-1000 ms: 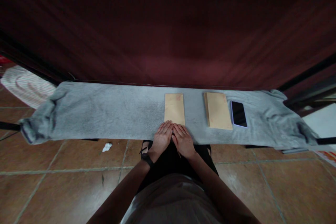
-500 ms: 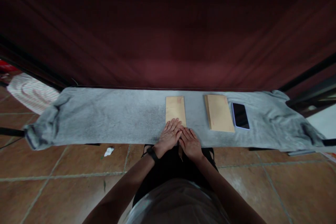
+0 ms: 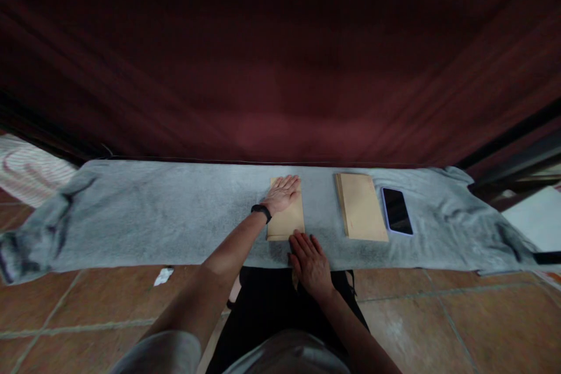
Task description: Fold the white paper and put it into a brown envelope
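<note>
A brown envelope lies on a long grey cloth covering a low table. My left hand, with a black wristband, lies flat and open on the envelope's far end. Fingers spread, my right hand rests at the envelope's near edge, close to the cloth's front edge. To the right lies a stack of brown envelopes. A dark phone lies flat just right of the stack.
A dark red curtain hangs right behind the table. Brown floor tiles run along the front, with a white paper scrap on them. Striped fabric shows at the far left.
My left hand has slid from the envelope's near end to its far end. My right hand has stayed at the near edge. The camera has tilted, so everything sits lower in view.
</note>
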`<state>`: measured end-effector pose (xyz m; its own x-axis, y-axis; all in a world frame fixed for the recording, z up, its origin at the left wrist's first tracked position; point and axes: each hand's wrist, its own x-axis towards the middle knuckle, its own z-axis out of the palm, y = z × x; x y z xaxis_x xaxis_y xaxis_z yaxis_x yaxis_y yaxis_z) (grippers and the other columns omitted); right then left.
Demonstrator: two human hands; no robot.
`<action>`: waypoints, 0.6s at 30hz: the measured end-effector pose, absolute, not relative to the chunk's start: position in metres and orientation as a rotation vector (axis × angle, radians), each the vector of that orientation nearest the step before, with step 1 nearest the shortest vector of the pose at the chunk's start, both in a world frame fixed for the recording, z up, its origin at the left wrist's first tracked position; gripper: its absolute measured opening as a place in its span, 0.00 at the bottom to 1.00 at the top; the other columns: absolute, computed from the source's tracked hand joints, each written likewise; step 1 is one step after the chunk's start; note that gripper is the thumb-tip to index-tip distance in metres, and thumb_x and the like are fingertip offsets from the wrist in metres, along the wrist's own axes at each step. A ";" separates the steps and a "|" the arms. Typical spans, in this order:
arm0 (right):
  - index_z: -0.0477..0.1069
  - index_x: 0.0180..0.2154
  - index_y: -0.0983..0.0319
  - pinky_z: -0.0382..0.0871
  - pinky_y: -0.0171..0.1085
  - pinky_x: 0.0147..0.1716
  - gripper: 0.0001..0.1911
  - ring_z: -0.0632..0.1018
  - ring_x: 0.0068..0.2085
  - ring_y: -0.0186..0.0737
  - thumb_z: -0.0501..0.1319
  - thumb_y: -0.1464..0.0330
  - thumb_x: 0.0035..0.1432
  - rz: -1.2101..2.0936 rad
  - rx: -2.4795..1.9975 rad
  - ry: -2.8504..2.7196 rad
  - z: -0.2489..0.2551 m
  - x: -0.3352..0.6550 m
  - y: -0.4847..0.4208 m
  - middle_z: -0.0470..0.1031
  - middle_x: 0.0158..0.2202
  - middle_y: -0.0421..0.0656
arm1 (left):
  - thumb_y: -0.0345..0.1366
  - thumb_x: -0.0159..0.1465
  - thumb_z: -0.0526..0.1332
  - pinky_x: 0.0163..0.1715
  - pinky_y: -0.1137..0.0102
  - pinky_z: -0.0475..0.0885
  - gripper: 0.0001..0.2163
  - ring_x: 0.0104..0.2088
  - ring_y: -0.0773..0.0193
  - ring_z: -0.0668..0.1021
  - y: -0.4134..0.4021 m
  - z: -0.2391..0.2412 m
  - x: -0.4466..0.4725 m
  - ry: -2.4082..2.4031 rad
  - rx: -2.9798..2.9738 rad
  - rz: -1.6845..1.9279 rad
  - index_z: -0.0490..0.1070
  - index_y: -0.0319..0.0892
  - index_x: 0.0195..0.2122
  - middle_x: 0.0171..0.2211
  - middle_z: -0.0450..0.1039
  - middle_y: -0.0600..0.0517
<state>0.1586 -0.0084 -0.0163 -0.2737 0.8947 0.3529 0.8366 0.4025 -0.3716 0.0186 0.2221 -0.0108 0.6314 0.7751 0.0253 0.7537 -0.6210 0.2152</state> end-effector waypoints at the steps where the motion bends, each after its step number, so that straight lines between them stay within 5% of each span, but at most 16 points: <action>1: 0.60 0.66 0.58 0.57 0.50 0.66 0.25 0.69 0.64 0.45 0.54 0.67 0.70 0.150 -1.475 -2.154 -0.016 0.158 -0.008 0.66 0.65 0.45 | 0.43 0.73 0.42 0.70 0.56 0.42 0.26 0.71 0.59 0.52 0.225 -0.012 0.020 1.260 2.666 0.171 0.49 0.44 0.71 0.72 0.49 0.50; 18: 0.64 0.64 0.59 0.55 0.48 0.67 0.23 0.69 0.63 0.43 0.55 0.67 0.69 0.129 -1.468 -2.140 -0.021 0.159 -0.009 0.70 0.62 0.46 | 0.48 0.74 0.39 0.69 0.62 0.40 0.27 0.72 0.64 0.46 0.161 -0.003 0.007 0.941 2.662 0.032 0.48 0.43 0.71 0.73 0.44 0.49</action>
<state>0.1594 -0.0087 -0.0207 -0.2632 0.8894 0.3738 0.8382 0.4027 -0.3677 0.0067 0.1613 -0.0025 0.7830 0.6164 -0.0835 0.6093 -0.7330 0.3024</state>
